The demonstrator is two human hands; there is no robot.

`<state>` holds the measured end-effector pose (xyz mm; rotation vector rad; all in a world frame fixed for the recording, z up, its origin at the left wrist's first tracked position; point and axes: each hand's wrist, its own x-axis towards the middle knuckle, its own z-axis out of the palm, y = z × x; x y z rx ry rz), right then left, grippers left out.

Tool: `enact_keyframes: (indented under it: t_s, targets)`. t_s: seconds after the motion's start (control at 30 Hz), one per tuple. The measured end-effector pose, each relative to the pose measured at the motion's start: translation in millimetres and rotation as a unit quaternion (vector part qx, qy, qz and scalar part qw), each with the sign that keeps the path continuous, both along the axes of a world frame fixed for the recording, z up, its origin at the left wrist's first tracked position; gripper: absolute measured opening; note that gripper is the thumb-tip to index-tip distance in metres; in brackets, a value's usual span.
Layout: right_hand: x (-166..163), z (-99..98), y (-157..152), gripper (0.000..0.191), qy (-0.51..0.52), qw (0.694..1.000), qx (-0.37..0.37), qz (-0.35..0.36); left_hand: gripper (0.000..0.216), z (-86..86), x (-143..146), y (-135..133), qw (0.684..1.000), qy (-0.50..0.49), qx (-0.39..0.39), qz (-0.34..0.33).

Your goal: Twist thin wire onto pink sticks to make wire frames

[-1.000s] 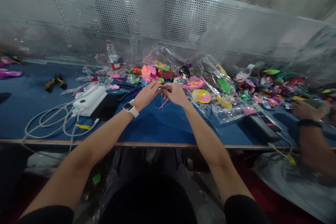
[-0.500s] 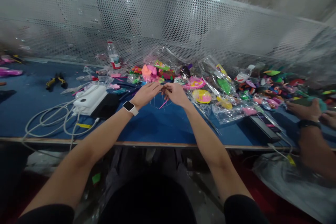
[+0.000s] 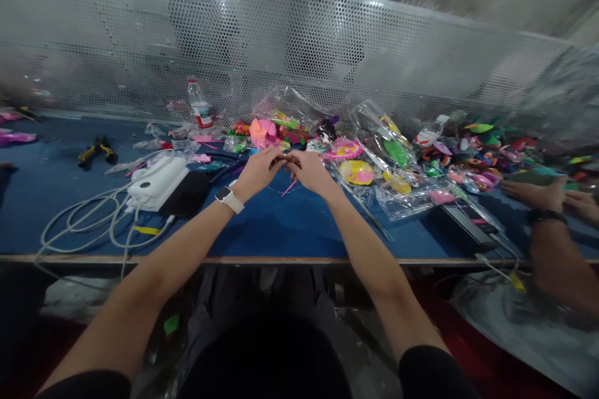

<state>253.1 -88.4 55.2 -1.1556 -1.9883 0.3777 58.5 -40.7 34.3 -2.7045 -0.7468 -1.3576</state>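
My left hand, with a white-strapped watch on its wrist, is closed in a pinch above the blue table. My right hand meets it fingertip to fingertip, also pinching. A fine pale thread loops down beneath the two hands and seems to run up into their fingers. Close under the right fingers hangs a thin pink strip; whether it is tied to the thread I cannot tell. Whatever else lies between the fingertips is hidden. Just behind the hands is a pink and orange soft piece.
Left of me sit a white power bank with looped cables and yellow-handled pliers. A bottle stands by the perforated metal screen. Bagged colourful toys spread rightward. Another person's hand works at far right.
My left hand has rolled slightly, and its fingers now bend in toward the right fingertips. The pink strip and thread still hang below. The view has shifted slightly.
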Motion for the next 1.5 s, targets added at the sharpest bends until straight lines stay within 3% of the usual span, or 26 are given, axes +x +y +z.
enact_keyframes:
  t_s: [0.17, 0.37, 0.43, 0.6, 0.73, 0.87, 1.03, 1.27, 1.5]
  targets:
    - [-7.9, 4.1, -5.9, 0.017, -0.030, 0.999, 0.032, -0.031, 0.010, -1.2, 6.4, 0.3, 0.992, -0.093, -0.079, 0.019]
    - [-14.4, 3.4, -7.6, 0.016, -0.052, 0.996, 0.056, -0.053, 0.001, -3.1, 11.8, 1.2, 0.960, -0.190, -0.204, -0.018]
    - [-14.0, 3.4, -7.4, 0.014, -0.011, 0.999, 0.030, -0.042, 0.005, -2.3, 10.9, -1.5, 0.965, -0.185, -0.183, -0.023]
    - [-8.5, 2.3, -3.1, 0.007, 0.105, 0.994, -0.043, -0.004, 0.012, 1.4, 0.9, -4.7, 0.998, -0.051, -0.022, -0.025]
    - [-5.2, 1.8, -1.1, 0.005, 0.119, 0.992, -0.044, 0.013, 0.023, 1.5, -6.6, -0.5, 0.996, 0.051, 0.070, 0.003]
    - [-4.7, 2.6, -2.0, 0.006, 0.121, 0.992, -0.037, 0.015, 0.030, 0.2, -11.2, 1.9, 0.988, 0.092, 0.119, 0.034]
    - [-3.7, 1.4, -1.0, 0.008, 0.107, 0.994, -0.027, 0.017, 0.035, 0.7, -13.3, 0.5, 0.984, 0.119, 0.123, 0.041]
    - [-5.6, 0.1, -4.5, 0.009, 0.050, 0.997, 0.053, -0.023, 0.025, 0.7, -8.1, 1.9, 0.990, 0.058, 0.110, 0.059]
    - [-3.3, 2.9, -7.3, 0.007, -0.020, 0.993, 0.105, -0.044, 0.024, 3.4, -5.8, -0.5, 0.997, 0.030, 0.040, 0.060]
